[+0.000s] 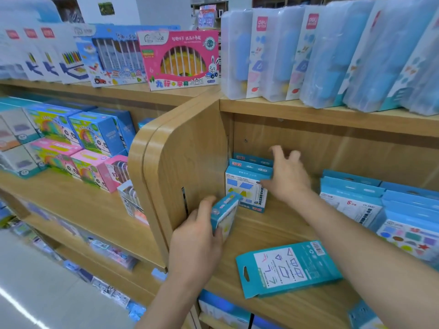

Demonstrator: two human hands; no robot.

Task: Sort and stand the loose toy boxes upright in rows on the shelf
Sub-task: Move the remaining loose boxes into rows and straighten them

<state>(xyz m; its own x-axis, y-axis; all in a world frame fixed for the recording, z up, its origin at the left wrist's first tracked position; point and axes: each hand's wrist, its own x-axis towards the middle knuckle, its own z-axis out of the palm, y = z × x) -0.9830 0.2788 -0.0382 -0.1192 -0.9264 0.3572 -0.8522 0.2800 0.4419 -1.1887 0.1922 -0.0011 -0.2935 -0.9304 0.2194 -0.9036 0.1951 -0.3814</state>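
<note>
Head view: two hands well apart at the left end of a wooden shelf (261, 231).
Left hand (194, 236) curled round a small blue box (224, 214), tilted, just in front of the upright boxes (245, 188) beside the side panel (190, 150). Right hand (288, 176) blurred, fingers spread against those upright boxes, gripping nothing. Teal box (288, 268) lying flat near the front edge. More boxes in a standing row (351, 198) further right.

A pink cardboard box with a rabbit picture (178, 60) read "九行+学具 2合1". Right of it, red tags (262, 23) on clear plastic cases (237, 55) read "deli"; below-right of it, a white-and-blue card box (344, 206) bore "8".
</note>
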